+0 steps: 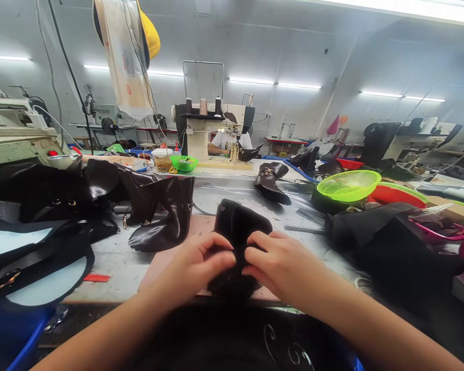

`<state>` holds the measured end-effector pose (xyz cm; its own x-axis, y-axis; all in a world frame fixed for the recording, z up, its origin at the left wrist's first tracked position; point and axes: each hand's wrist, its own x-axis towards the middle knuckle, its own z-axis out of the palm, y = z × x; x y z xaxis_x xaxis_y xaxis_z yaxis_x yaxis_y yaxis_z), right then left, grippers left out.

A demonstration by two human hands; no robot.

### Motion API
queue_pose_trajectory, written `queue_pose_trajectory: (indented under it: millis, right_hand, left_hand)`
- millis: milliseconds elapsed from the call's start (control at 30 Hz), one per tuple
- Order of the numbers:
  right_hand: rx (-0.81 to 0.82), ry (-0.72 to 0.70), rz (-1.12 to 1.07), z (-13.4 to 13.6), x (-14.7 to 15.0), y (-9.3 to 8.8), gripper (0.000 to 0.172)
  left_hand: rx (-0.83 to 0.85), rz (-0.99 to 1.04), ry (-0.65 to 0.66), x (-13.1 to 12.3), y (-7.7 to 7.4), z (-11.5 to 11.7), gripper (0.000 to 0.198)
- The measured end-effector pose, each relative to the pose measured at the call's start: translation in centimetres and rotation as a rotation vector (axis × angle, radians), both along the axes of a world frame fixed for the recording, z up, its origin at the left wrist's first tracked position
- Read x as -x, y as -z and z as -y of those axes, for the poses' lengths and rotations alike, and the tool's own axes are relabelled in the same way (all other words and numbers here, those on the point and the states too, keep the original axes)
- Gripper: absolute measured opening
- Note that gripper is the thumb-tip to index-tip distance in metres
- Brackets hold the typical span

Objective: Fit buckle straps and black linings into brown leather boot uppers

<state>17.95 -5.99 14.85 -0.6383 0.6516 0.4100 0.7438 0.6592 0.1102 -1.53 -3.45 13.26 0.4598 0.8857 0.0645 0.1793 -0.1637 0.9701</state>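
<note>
A black boot upper (235, 219) stands on the bench in front of me, its dark, soft-looking inside partly showing. My left hand (199, 265) pinches its near edge with thumb and forefinger. From the other side, my right hand (284, 263) grips the same edge with bent fingers, close to the left. The lower part of the upper is dark and partly hidden by my hands. Just to the left stands a glossy dark brown boot upper (174, 219) with a metal ring. Another brown boot upper (270, 183) with a gold buckle lies farther back.
Dark boot pieces (46, 273) with pale linings crowd the left side. Black fabric (394, 252) lies on the right, below a green basket (348, 185). Metal strips (305, 228) rest nearby. A sewing machine (197, 139) stands ahead, with a person (245, 140) behind it.
</note>
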Motion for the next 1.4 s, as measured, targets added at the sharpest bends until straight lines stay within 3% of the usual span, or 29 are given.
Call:
queue_pose_trajectory:
  millis: [100,233,300,433,600,867,1133,1267,1400]
  right_hand:
    - [0.041,-0.028,-0.046,-0.7,-0.2,0.3,0.015]
    - [0.044,-0.037,-0.108,-1.1,-0.3,0.4,0.019]
    - [0.027,-0.013,-0.107,-1.1,-0.4,0.4,0.019]
    - [0.04,-0.012,-0.126,-1.0,-0.5,0.5,0.018]
    - [0.043,0.014,-0.139,-1.0,-0.5,0.7,0.018]
    - [0.058,0.016,-0.129,-0.8,-0.4,0.6,0.018]
    - [0.082,0.002,-0.127,-0.6,-0.3,0.6,0.019]
    - [0.076,-0.006,-0.152,-0.7,-0.4,0.7,0.019]
    - [0.052,-0.011,-0.198,-0.7,-0.6,0.9,0.018]
  left_hand:
    - [-0.079,-0.135,0.03,0.7,0.0,0.2,0.043]
    - [-0.091,-0.138,0.104,1.5,0.2,0.1,0.058]
    - [-0.122,-0.131,0.103,1.4,0.3,0.1,0.052]
    - [-0.138,-0.157,-0.025,0.4,0.4,-0.1,0.021]
    - [0.0,-0.022,-0.04,-0.1,0.3,0.0,0.02]
    - [-0.02,-0.042,-0.136,-0.1,0.7,-0.1,0.018]
    - [0.044,0.007,-0.226,-1.0,0.1,0.4,0.01]
    - [0.119,0.167,-0.197,-0.8,1.0,0.0,0.021]
    - [0.177,0.215,-0.033,0.8,1.7,-0.9,0.018]
